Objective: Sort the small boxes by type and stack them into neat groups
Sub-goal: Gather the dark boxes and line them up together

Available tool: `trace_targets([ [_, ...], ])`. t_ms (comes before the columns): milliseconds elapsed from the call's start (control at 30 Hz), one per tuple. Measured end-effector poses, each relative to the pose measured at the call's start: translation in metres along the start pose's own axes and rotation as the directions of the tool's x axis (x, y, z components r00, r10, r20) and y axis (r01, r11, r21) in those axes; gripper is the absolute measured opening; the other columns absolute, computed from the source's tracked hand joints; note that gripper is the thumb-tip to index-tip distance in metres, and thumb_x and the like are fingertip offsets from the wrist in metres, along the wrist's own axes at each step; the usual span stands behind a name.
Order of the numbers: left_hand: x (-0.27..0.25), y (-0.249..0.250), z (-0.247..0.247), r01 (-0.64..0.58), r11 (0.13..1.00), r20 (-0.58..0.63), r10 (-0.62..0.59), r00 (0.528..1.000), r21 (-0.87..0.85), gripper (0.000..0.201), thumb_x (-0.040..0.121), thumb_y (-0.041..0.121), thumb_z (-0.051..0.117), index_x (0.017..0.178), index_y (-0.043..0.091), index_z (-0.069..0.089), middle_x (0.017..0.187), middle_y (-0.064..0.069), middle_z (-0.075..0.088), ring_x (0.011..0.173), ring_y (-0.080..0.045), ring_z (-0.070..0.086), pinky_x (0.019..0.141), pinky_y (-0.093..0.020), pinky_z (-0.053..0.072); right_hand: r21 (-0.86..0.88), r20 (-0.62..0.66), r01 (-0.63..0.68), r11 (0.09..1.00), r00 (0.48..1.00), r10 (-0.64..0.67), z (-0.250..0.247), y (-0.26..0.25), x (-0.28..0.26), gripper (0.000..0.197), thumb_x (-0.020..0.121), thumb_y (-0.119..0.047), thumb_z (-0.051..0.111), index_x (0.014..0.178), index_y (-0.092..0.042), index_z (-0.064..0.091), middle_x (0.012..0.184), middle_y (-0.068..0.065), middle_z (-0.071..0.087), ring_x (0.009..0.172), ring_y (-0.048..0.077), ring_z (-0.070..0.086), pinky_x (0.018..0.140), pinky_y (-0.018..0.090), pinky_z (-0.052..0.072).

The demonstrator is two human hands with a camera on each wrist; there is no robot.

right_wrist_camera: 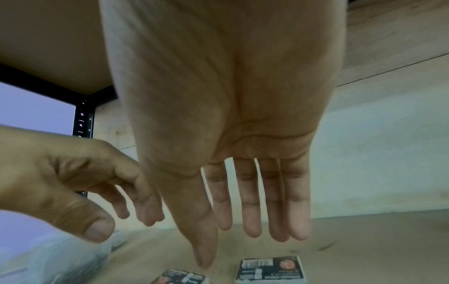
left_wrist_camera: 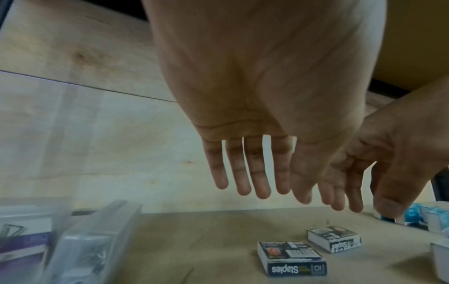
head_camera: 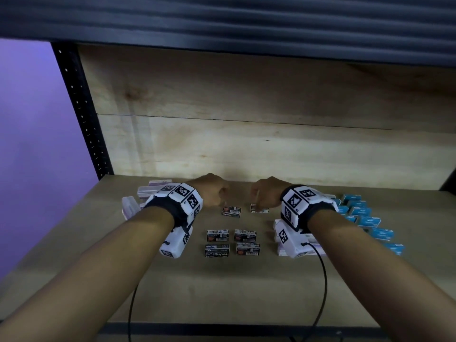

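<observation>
Six small black-and-white Staples boxes lie on the wooden shelf (head_camera: 172, 280). Four form a two-by-two block (head_camera: 232, 243); two lie behind it, one (head_camera: 231, 211) under my left hand (head_camera: 220, 199) and one (head_camera: 259, 208) under my right hand (head_camera: 256, 201). Both hands hang side by side with fingers pointing down. The left wrist view shows the left hand (left_wrist_camera: 255, 182) with straight fingers holding nothing, above two Staples boxes (left_wrist_camera: 291, 258) (left_wrist_camera: 334, 239). The right hand (right_wrist_camera: 243, 221) is likewise empty over a Staples box (right_wrist_camera: 269, 271).
Blue boxes (head_camera: 365, 215) run in rows at the right of the shelf. Clear and purple boxes (head_camera: 153, 191) sit at the back left, and white-purple ones (head_camera: 286, 245) under my right wrist. A wooden back panel (head_camera: 246, 144) closes the shelf; black cables hang over the front edge.
</observation>
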State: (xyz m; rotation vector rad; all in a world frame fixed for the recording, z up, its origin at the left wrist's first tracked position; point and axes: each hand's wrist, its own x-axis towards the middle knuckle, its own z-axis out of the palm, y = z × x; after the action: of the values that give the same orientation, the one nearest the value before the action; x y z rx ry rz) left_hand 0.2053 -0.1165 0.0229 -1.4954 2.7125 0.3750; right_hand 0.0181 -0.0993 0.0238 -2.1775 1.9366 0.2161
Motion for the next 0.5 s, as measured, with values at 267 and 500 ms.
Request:
trace_targets([
  [267,0.047,-0.010,0.029,0.003,0.981,0.158,-0.034,0.987,0.194,0.038,0.097,0.012,0.050,0.134,0.002,0.050,0.136,-0.013,0.053,0.099,-0.013,0.048,0.075,-0.014,0.041,0.009,0.034,-0.031,0.999,0.999,0.031,0.024,0.016,0.037,0.067,0.078,-0.027,0.075,0.137,-0.014,0.046,0.139,0.008,0.050,0.126,0.028,0.050,0.100,0.034,0.043],
  [500,0.062,-0.015,0.043,-0.012,0.954,0.252,-0.068,0.965,0.300,0.038,0.097,0.020,0.054,0.132,0.008,0.054,0.135,-0.006,0.055,0.091,-0.010,0.053,0.091,-0.022,0.040,-0.236,0.111,-0.010,0.972,0.993,0.037,0.040,0.022,0.057,0.076,0.071,-0.039,0.079,0.138,-0.024,0.047,0.141,0.001,0.050,0.119,0.025,0.055,0.096,0.043,0.051],
])
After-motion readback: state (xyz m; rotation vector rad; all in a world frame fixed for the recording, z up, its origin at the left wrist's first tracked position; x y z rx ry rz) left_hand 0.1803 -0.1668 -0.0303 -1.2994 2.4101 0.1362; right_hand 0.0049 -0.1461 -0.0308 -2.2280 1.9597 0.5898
